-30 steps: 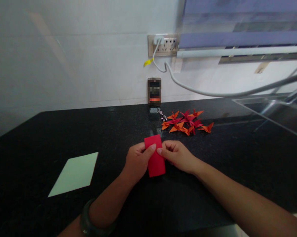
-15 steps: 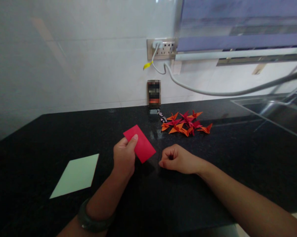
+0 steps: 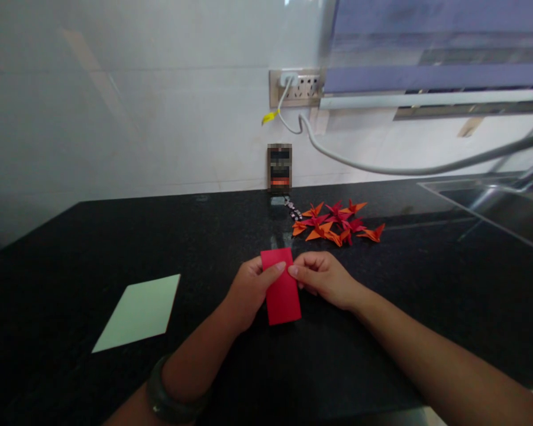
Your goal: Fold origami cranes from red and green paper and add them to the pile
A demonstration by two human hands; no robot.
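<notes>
A red sheet of paper point(image 3: 284, 299), folded into a narrow rectangle, is held just over the black counter. My left hand point(image 3: 254, 290) grips its left side, the thumb lying across the front and the fingers behind. At the right edge, my right hand point(image 3: 323, 276) pinches the paper between thumb and fingers. Beyond my hands lies a cluster of folded paper cranes point(image 3: 337, 222) in red and orange. To the left, a pale green paper stack point(image 3: 139, 310) rests flat on the counter.
A phone point(image 3: 279, 167) leans upright against the tiled wall, with a beaded strap point(image 3: 293, 209) in front. A grey cable point(image 3: 372, 168) runs from the wall socket point(image 3: 299, 89) toward the right. The sink edge point(image 3: 479, 213) is at the far right.
My left hand has moved right and turned the red paper nearly upright. My right hand, closed and apart from it before, now pinches its right edge.
</notes>
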